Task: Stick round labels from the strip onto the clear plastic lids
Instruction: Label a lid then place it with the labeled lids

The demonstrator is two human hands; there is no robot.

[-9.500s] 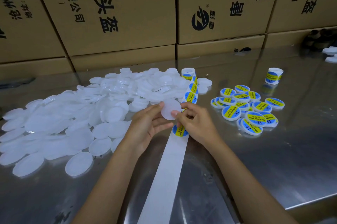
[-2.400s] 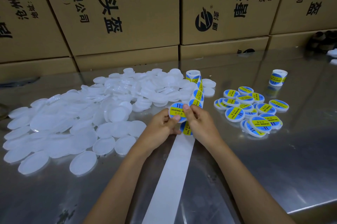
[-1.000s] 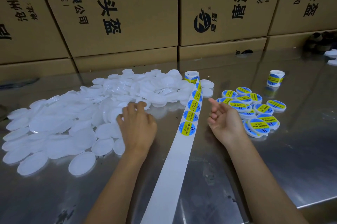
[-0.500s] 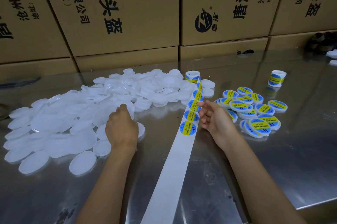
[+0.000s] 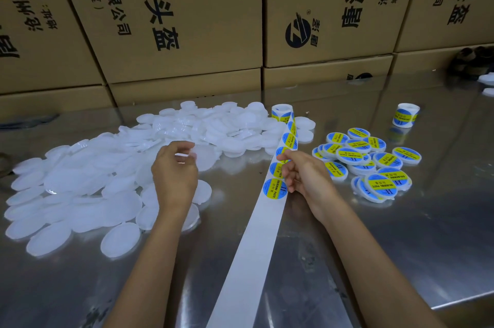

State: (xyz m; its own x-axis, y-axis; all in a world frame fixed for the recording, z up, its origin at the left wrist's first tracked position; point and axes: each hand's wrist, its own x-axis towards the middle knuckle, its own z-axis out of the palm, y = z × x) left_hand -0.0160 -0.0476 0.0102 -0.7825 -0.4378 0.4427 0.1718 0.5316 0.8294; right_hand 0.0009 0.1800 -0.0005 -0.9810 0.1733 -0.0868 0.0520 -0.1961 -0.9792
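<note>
A white backing strip [image 5: 251, 247] runs from a label roll [image 5: 282, 112] toward me across the steel table [image 5: 401, 242]. Round blue-and-yellow labels sit on its far part, the nearest label [image 5: 274, 188] just left of my right hand [image 5: 304, 176]. That hand's curled fingers pinch the strip's right edge beside the labels. My left hand [image 5: 173, 175] is raised over the pile of clear plastic lids [image 5: 101, 172] and holds one clear lid [image 5: 185, 157] between fingertips and thumb. Several labelled lids [image 5: 374, 164] lie in a heap on the right.
A second label roll [image 5: 405, 115] stands at the back right. Stacked cardboard boxes [image 5: 187, 20] wall off the table's far edge. The table's front right edge [image 5: 465, 301] is near my right forearm.
My left hand has lifted out of the pile holding a clear lid. My right hand has moved left and closed its fingers on the strip's edge.
</note>
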